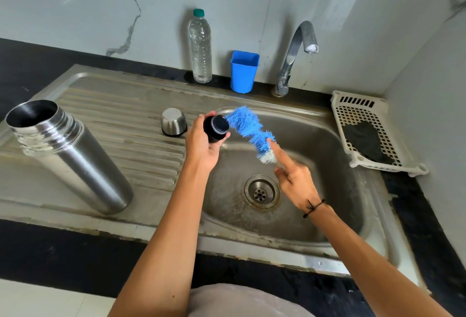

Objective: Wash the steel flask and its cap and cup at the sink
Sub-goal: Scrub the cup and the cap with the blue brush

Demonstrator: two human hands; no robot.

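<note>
The left hand grips the cap; the right hand holds the brush against it. Scrubbing the cap seems underway. Next probably a rinse, then the flask left of both hands.

A blue-and-white bottle brush is seen over the grey steel sink (black cap beside it); behind the sink, a blue cup and white, grey-veined marble wall.

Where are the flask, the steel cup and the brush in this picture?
flask (75, 157): head view, on the side of its steel body.
cup (173, 122): head view, on its upturned steel side.
brush (245, 125): head view, on the blue bristles.
</note>
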